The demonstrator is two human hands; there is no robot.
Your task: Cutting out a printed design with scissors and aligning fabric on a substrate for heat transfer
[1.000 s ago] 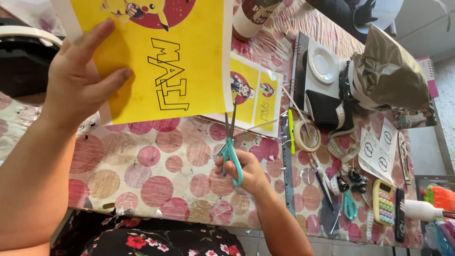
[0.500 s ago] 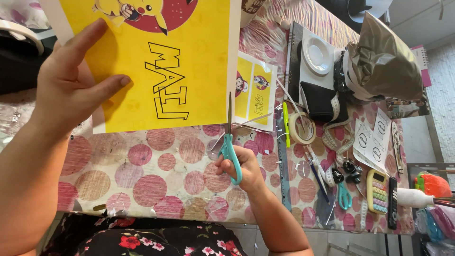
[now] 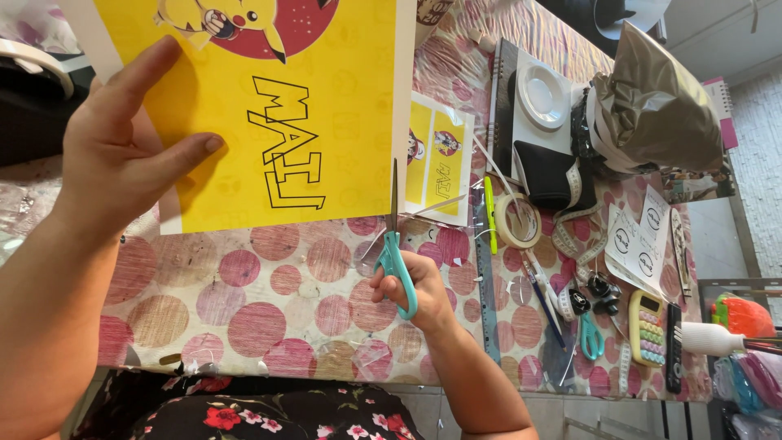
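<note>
My left hand [image 3: 122,155] holds up a large yellow printed sheet [image 3: 326,106] with a cartoon figure and outlined letters, thumb on its front and fingers spread along its left edge. My right hand [image 3: 411,289] grips teal-handled scissors [image 3: 394,248], blades pointing up. The blades meet the white right margin of the sheet at its lower edge. A thin strip of white paper [image 3: 423,210] hangs beside the blades.
The table wears a pink polka-dot cloth [image 3: 269,301]. To the right lie a smaller yellow printed sheet [image 3: 436,159], a roll of tape [image 3: 519,220], a metal ruler [image 3: 486,269], pens, a second pair of teal scissors [image 3: 590,334], a pastel calculator [image 3: 648,326], sticker sheets and a white plate [image 3: 544,96].
The yellow sheet has come lower and nearer to me, and the scissors have moved up to its lower right margin. My right hand stays on the handles.
</note>
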